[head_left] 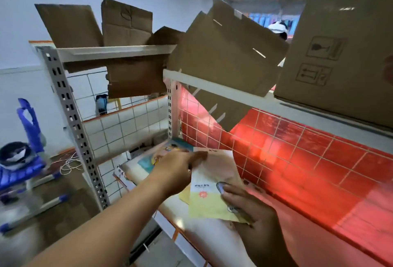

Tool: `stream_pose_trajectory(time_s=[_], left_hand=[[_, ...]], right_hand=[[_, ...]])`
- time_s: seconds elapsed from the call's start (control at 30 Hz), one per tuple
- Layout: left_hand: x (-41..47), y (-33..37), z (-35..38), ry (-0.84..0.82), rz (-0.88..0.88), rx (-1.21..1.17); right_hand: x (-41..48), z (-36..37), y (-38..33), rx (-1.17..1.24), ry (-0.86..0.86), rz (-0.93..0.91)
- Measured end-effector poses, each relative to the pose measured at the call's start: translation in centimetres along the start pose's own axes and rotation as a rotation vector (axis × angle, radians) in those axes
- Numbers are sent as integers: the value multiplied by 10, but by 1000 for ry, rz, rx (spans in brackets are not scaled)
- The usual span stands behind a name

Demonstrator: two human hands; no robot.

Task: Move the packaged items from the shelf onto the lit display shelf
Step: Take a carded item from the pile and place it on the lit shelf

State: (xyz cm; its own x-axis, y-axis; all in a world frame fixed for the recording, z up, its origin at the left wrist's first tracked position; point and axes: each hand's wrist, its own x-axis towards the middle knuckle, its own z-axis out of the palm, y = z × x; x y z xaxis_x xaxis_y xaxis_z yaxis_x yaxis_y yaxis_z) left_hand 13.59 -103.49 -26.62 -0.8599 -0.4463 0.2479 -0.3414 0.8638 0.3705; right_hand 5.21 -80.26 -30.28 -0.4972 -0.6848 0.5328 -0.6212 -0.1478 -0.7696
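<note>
Red light washes over the lit display shelf (302, 220) on the right, a smooth white board backed by a white wire grid (276, 147) with glossy red panels behind it. Lying at its left end is the flat pale packet (212, 186), a thin paper-like pouch, pinkish white above and yellow below, with a small red emblem and a line of print too small to read. The right hand (251, 209) grips its lower right corner, thumb on top and fingers tucked beneath; a printed shape on the packet is partly covered by the thumb. The left hand (178, 169) reaches across from the left, its forefinger and thumb closed on the packet's top left edge; the other fingers are hidden behind the hand. Under and just left of the packet lie more flat packets (153, 160), one with a blue and orange cartoon print, blurred and partly covered by the left hand, so their number cannot be told. They rest on the neighbouring unlit shelf (131, 173), held by a grey perforated metal upright (70, 117). Above, torn brown cardboard sheets (225, 54) lean over the top rails, and a closed brown cardboard carton (340, 54) with handling symbols is cut off by the right edge. Far left, a blurred blue plastic chair (23, 160) stands on a brownish floor by a plain white wall.
</note>
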Motion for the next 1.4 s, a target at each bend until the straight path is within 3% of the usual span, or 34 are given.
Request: stream_pose_trajectory(time_s=[0.17,0.4,0.5,0.57,0.67,0.77,0.93,1.03,1.4], left_hand=[[29,-34,21,-248,54,-166],[72,-79,76,-544,19,-269],[82,-81,95,-496,106,-242],[82,-77,107,-474,-31,-349],[88,-75,118,-457,-65,-435],[94,-78,135,-412,-69,-361],[95,-93,160,-432,18,-161],[84,-96,166,-405,48,-173],[80,-102,167,-370,8,-275]], right_hand=[[5,33,24,-159,-5,45],[2,49,90,-331,-193,107],[1,65,111,-476,-300,103],[11,76,116,-583,-331,78],[25,91,119,-635,-322,88],[31,105,133,-574,-241,168],[25,118,134,-771,-236,436],[22,126,130,-858,-204,575],[27,136,113,-907,-168,701]])
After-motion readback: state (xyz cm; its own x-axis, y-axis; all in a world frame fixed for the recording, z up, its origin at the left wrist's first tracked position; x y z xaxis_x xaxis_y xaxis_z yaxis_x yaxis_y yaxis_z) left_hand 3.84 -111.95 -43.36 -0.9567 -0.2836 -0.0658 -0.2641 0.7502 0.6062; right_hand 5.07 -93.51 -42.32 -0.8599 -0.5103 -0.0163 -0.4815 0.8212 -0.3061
